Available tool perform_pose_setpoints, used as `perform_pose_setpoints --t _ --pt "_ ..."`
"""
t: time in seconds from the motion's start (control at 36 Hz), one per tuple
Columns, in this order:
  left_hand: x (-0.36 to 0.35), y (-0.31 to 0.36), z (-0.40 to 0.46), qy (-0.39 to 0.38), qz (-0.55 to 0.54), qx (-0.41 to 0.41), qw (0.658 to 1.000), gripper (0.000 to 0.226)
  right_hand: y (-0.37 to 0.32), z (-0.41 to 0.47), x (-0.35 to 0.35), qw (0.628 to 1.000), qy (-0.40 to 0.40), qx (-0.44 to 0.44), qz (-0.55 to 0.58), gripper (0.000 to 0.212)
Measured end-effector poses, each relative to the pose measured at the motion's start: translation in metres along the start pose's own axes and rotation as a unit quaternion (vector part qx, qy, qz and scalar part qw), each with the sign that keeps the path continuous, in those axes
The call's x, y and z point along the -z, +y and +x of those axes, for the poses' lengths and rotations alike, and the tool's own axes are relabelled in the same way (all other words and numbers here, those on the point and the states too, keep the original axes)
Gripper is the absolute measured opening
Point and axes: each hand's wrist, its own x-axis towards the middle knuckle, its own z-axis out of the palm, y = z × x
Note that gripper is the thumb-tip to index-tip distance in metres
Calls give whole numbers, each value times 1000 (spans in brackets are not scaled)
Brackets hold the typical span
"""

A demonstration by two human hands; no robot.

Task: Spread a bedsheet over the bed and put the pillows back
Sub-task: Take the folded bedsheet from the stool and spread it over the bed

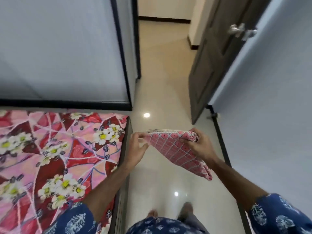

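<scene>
Pink folded bedsheet (175, 149) held beside floral bed (59, 149), door (211, 65) ajar.

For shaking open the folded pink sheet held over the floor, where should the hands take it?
Probably by its top edge. The folded pink sheet hangs off that edge, right hand clamping the thick folded corner, left hand pinching the looser end. Pinching the loose layers from above at both corners should let it drop open.

Bed (124, 154): floral sheet (59, 157) spread flat on top.
</scene>
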Motion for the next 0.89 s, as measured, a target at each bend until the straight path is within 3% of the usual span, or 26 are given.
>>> perform_pose_setpoints --t 0.06,0.14,0.19,0.31,0.44,0.5,0.58,0.69,0.78,0.89 --pt "3 3 11 4 2 24 1000 28 -6 41 -7 999 -39 8 12 28" --pt "3 8 22 -60 -1 41 997 33 -25 91 -25 995 -90 35 24 29" --pt "-4 9 29 -53 0 36 998 37 -34 119 -39 990 -127 57 34 31" --pt "-11 19 41 37 -52 87 994 57 -57 158 -69 970 -218 96 43 40" --pt "-6 31 40 169 -99 127 972 111 -88 187 -116 940 -308 134 63 34" --pt "-2 36 33 200 -104 136 965 118 -94 188 -136 929 -334 145 62 45" --pt "10 35 23 236 -114 145 954 100 -107 178 -161 903 -395 159 51 57" --pt "39 24 -2 301 -153 143 930 84 -120 163 -198 861 -480 166 29 37" --pt "59 11 -25 342 -179 146 911 63 -129 147 -226 832 -527 176 5 35" --pt "76 -8 -54 368 -197 158 895 60 -136 127 -261 797 -584 153 -29 32"
